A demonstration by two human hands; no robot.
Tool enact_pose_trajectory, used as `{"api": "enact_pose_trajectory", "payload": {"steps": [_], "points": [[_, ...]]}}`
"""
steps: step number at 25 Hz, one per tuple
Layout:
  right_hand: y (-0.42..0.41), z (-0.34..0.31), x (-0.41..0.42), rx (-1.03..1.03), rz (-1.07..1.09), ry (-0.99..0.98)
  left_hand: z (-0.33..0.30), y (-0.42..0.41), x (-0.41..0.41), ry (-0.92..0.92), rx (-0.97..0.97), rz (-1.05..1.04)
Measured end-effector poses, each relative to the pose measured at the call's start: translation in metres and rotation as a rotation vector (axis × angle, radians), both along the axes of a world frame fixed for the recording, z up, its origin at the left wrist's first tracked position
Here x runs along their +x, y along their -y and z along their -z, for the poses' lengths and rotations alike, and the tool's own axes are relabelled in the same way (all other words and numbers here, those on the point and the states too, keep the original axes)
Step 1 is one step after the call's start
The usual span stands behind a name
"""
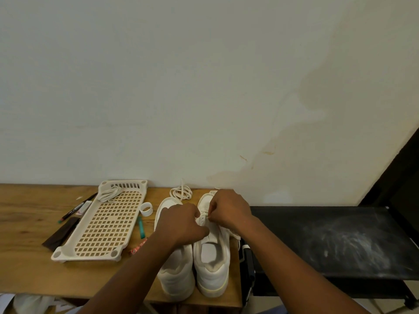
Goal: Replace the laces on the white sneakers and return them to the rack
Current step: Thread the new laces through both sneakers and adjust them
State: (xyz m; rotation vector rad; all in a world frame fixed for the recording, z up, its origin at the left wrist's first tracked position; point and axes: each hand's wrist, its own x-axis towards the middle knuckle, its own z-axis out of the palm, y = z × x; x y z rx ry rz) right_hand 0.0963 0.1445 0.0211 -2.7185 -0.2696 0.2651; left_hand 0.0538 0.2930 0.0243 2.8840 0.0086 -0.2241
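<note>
- Setting: a wooden table against a pale, stained wall; a black surface adjoins the table at 3 o'clock.
- Sneakers: two white sneakers stand side by side at the table's right end, heels toward the viewer, toes toward the wall. The right sneaker shows an open collar, pale insole and bare eyelets near the tongue. The left sneaker is largely covered by the forearm.
- Laces: one loose coiled lace lies at 12 o'clock of the sneakers, near the wall. A second bundled lace rests on the far end of the rack.
- Rack: a cream perforated rack lies flat at 9 o'clock of the sneakers, apart from them.
- Left hand: curled, knuckles up, over the gap between the sneakers at the eyelet area; what it grasps cannot be told.
- Right hand: fingers curled, pinching a thin white lace end at the right sneaker's eyelets.
- Other items: a tape roll, a teal strip, and markers at 9 o'clock of the rack.
</note>
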Motion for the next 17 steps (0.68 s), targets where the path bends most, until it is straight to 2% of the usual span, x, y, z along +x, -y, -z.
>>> {"api": "enact_pose_trajectory", "payload": {"steps": [5, 10, 14, 17], "points": [[-0.009, 0.013, 0.016, 0.012, 0.020, -0.164, -0.002, -0.005, 0.006, -0.099, -0.111, 0.014], [0.004, 0.017, 0.022, 0.344, 0.170, -0.368, -0.006, -0.021, 0.013, -0.203, -0.317, 0.055], [0.001, 0.019, 0.018, 0.467, 0.215, -0.407, -0.008, -0.023, 0.016, -0.184, -0.342, 0.075], [-0.005, 0.022, 0.018, 0.411, 0.213, -0.362, -0.003, -0.018, 0.017, -0.106, -0.312, 0.021]]}}
